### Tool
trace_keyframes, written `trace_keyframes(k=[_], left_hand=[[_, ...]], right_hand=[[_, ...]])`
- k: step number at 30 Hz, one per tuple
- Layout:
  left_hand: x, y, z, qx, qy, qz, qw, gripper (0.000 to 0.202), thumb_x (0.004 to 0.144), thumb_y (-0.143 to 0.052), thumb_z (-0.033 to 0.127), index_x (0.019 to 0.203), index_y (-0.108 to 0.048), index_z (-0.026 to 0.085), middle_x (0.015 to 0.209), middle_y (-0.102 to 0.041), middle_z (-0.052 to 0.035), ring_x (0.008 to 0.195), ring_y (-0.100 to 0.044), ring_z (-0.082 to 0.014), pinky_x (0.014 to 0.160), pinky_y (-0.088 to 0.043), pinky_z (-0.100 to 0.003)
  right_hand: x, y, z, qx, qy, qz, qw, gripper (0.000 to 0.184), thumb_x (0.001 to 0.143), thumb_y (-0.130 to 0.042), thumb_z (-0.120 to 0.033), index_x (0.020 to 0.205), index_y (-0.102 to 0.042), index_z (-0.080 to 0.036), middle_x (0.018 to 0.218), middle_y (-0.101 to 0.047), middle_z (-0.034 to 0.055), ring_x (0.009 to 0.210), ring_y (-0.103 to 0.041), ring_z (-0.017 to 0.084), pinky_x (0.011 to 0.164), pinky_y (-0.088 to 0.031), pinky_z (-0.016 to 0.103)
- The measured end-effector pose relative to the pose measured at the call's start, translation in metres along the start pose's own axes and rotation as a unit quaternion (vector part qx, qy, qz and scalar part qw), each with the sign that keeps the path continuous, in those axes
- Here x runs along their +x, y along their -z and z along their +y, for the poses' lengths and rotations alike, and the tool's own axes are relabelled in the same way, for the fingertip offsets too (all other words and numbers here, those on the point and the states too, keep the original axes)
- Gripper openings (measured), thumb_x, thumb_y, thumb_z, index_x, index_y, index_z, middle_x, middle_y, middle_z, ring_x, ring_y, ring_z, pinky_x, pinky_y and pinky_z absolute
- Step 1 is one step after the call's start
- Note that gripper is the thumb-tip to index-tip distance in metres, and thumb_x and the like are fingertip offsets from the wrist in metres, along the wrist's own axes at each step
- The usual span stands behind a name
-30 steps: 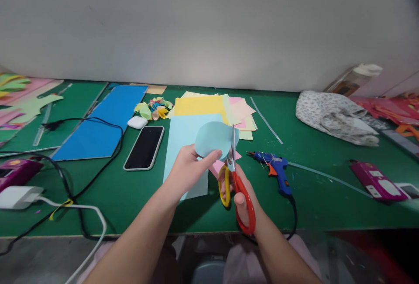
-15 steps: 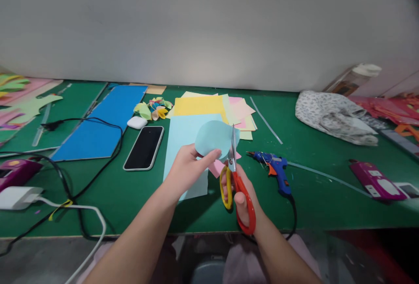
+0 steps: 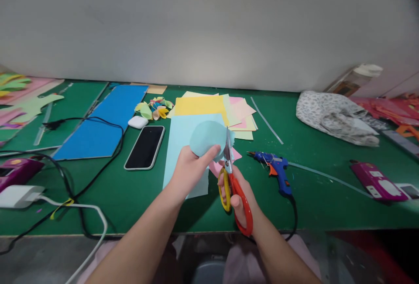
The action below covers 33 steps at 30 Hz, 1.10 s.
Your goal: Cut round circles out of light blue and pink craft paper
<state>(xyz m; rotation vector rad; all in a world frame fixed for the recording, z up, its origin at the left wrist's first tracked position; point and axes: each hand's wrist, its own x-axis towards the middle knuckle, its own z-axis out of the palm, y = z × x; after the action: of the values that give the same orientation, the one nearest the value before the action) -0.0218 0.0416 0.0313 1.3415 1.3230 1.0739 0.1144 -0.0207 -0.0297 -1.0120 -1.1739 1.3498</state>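
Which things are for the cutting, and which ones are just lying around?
For the cutting:
- red-and-yellow scissors, in the right hand
- light-blue paper piece, in the left hand

Lying about, it seems, at this moment:
- smartphone
- small white case
- blue glue gun
- patterned cloth

red-yellow scissors (image 3: 237, 184), pale-blue paper (image 3: 205, 137)

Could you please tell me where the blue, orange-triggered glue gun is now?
In the head view, the blue glue gun lies on the green tabletop, to the right of the right hand and its metal scissors with red and yellow handles.
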Motion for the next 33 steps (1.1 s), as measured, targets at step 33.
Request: trace_keyframes(k=[33], left_hand=[[0.006,0.015,-0.001,0.073,-0.034,-0.054,0.995,0.031,0.075,-0.062,0.044,0.065,-0.063,0.015,0.062,-0.06,0.0001,0.06,-0.05,-0.0118,0.058,-0.04,-0.023]], right_hand=[[-0.001,0.005,0.001,-0.004,0.009,-0.006,1.0,0.096,0.054,-0.053,-0.085,0.127,-0.047,-0.023,0.085,-0.048,0.0005,0.058,-0.043,0.011,0.052,-0.038,0.026]])
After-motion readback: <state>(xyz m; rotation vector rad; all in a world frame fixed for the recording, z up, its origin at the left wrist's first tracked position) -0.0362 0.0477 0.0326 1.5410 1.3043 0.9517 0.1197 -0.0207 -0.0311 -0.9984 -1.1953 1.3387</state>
